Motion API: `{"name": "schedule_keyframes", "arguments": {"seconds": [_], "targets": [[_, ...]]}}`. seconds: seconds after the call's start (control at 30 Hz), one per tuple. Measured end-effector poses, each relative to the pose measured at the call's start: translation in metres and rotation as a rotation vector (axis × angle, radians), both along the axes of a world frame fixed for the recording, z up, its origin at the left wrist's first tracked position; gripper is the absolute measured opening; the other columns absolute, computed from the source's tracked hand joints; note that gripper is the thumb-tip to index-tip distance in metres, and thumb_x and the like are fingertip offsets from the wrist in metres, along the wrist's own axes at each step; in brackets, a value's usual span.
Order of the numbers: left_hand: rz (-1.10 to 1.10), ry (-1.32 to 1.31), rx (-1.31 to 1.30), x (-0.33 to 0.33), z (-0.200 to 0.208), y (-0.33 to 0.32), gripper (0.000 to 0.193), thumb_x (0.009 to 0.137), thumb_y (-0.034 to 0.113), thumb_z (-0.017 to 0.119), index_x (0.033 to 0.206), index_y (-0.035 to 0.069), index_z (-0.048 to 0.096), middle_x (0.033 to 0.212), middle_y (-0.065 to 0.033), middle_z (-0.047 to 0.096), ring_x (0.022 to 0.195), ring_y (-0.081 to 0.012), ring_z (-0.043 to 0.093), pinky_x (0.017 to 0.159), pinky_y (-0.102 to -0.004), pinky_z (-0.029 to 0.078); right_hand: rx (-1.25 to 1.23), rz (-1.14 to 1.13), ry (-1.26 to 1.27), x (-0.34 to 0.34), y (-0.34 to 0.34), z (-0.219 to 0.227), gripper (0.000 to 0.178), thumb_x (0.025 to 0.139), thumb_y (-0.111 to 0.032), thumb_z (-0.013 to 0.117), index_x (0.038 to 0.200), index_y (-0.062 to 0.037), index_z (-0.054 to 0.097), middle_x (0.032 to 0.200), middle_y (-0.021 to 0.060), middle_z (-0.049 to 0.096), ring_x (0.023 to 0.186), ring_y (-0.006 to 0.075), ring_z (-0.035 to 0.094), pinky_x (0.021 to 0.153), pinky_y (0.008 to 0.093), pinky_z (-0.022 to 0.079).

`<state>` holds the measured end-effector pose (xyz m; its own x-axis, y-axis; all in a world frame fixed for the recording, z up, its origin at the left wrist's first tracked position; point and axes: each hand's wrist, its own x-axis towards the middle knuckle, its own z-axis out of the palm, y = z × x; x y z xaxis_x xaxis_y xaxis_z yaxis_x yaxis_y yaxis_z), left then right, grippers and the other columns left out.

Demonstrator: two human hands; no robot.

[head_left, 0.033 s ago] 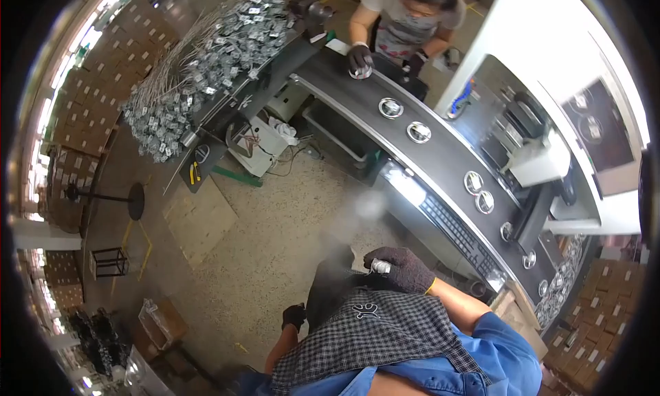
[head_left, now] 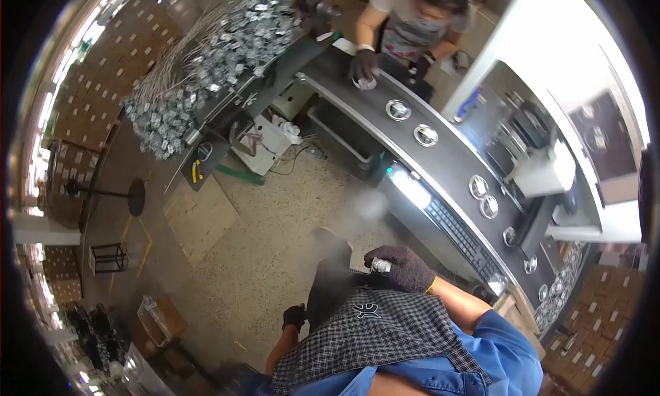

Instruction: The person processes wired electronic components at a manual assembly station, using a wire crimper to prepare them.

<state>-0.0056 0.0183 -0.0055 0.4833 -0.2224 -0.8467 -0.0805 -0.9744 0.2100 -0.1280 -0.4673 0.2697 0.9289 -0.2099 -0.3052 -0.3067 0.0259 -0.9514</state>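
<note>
In a dark knitted glove with a yellow cuff, my right hand point(head_left: 407, 269) is closed in front of my checked apron. A small silvery, ribbed, roundish piece point(head_left: 381, 265) sticks out between its thumb and fingers; the rest of it is hidden by the glove. Lower down at my left side hangs my left hand point(head_left: 294, 317), also in a dark glove. Its fingers are too dark to make out, and no object shows in it. To my right, several round chrome-coloured parts point(head_left: 425, 135) lie spaced along the dark conveyor belt point(head_left: 450, 163).
Across the belt, a co-worker point(head_left: 419, 25) in dark gloves handles another round part point(head_left: 365, 82). A bench at the far left bears a heap of silvery parts with thin cables point(head_left: 227, 52). Yellow-handled pliers point(head_left: 197, 170) lie at its corner. Boxes point(head_left: 89, 100) are stacked along the left.
The surroundings shift slightly in the picture, with the belt and its parts a little further right. A shoe now shows beyond my apron. My hands keep their places.
</note>
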Motion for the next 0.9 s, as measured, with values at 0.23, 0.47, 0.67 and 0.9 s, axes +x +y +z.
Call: {"name": "schedule_keyframes", "arguments": {"seconds": [0.23,0.47,0.67,0.9], "targets": [[0.554,0.115,-0.142,0.123,-0.046,0.007,0.044,0.105,0.046,0.050,0.079,0.015,0.069,0.061,-0.0027,0.061,0.048,-0.0162,0.052,0.046,-0.0361,0.041,-0.027,-0.039,-0.031,0.199,-0.015,-0.001,0.029,0.103,-0.023,0.062,0.115,0.0025,0.070,0.105,0.0124,0.072,0.096,0.0194,0.069,0.086,0.0341,0.056],[0.934,0.122,-0.281,0.304,-0.055,-0.016,0.030,0.100,0.034,0.060,0.077,0.016,0.063,0.065,0.0023,0.060,0.055,-0.0123,0.055,0.052,-0.0315,0.043,0.000,-0.104,-0.034,0.346,-0.020,0.019,0.028,0.101,-0.023,0.065,0.113,0.0018,0.071,0.103,0.0104,0.073,0.090,0.0184,0.068,0.080,0.0335,0.054],[1.059,-0.055,-0.542,0.414,0.004,-0.084,0.024,0.096,0.024,0.057,0.077,0.010,0.063,0.071,0.0000,0.062,0.062,-0.0128,0.057,0.057,-0.0299,0.045,-0.374,0.037,-0.147,0.438,-0.035,0.023,0.022,0.098,-0.019,0.064,0.108,-0.0003,0.072,0.097,0.0135,0.073,0.088,0.0226,0.070,0.080,0.0365,0.055],[1.231,-0.239,-0.729,0.440,0.048,-0.137,0.023,0.095,0.021,0.064,0.103,0.003,0.074,0.083,-0.0030,0.072,0.071,-0.0099,0.065,0.061,-0.0254,0.050,-0.239,0.221,-0.264,0.552,-0.056,-0.006,0.023,0.097,-0.019,0.066,0.109,-0.0001,0.071,0.095,0.0096,0.071,0.087,0.0179,0.069,0.077,0.0336,0.055]]}}
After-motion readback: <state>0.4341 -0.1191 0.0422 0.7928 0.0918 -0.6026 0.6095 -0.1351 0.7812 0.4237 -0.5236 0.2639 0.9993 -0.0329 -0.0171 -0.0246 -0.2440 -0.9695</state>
